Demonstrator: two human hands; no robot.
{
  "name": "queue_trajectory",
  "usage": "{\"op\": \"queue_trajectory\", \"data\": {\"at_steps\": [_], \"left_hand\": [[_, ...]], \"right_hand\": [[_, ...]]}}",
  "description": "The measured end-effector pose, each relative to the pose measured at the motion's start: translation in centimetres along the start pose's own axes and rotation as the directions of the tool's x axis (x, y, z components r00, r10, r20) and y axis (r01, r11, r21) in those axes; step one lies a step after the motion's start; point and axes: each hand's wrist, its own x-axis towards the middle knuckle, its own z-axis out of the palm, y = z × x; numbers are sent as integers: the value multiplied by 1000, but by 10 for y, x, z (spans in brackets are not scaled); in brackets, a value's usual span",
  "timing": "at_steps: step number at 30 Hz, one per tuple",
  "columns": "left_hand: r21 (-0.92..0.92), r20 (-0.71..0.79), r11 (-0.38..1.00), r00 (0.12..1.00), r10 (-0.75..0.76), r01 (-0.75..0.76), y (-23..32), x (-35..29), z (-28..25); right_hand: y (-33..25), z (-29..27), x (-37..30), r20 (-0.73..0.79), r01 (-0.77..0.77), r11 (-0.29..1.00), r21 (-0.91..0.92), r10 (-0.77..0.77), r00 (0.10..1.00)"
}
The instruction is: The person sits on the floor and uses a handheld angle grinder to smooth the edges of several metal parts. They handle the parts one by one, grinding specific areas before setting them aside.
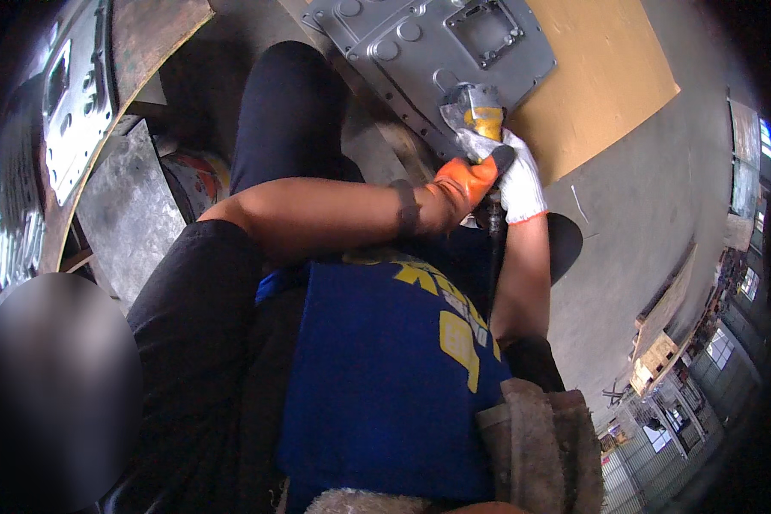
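Observation:
A handheld grinder [487, 120] with a yellow body and a silver head rests against a grey metal panel [420, 68]. The panel is flat, with raised round bosses, small holes and a square cutout. Wrapped round the grinder's body is my right hand [522, 182], in a white knit glove with an orange cuff. My left hand [467, 184], in an orange glove with a dark thumb tip, closes on the grinder's rear end, next to the right. From there a dark hose [494, 224] runs down toward my body. The grinder's working face is hidden.
Beneath the panel lies a tan board [604, 77], its edge reaching out to the right. At left, another metal panel [75, 116] lies on a curved-looking bench edge. My knee [287, 94] is beside the work. Wooden pieces [655, 355] lie on the grey floor [625, 257] at right.

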Motion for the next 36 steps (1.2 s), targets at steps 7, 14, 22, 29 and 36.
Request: {"op": "queue_trajectory", "data": {"at_steps": [7, 14, 22, 29, 36], "left_hand": [[51, -121, 998, 992, 34, -28, 15, 11, -5], [153, -77, 987, 995, 56, -44, 11, 12, -1], [55, -3, 998, 1000, -24, 24, 12, -5, -5], [417, 356, 810, 894, 272, -412, 16, 31, -33], [945, 295, -29, 809, 508, -326, 128, 56, -15]], "right_hand": [[2, -8, 23, 83, 44, 997, -60, -39, 996], [-5, -3, 8, 21, -52, 995, 89, 51, 998], [26, -17, 26, -11, 49, 971, -233, -53, 999], [11, -23, -8, -112, 161, 973, 164, -143, 983], [-27, -78, -43, -341, 258, 764, 592, -53, 938]]}}
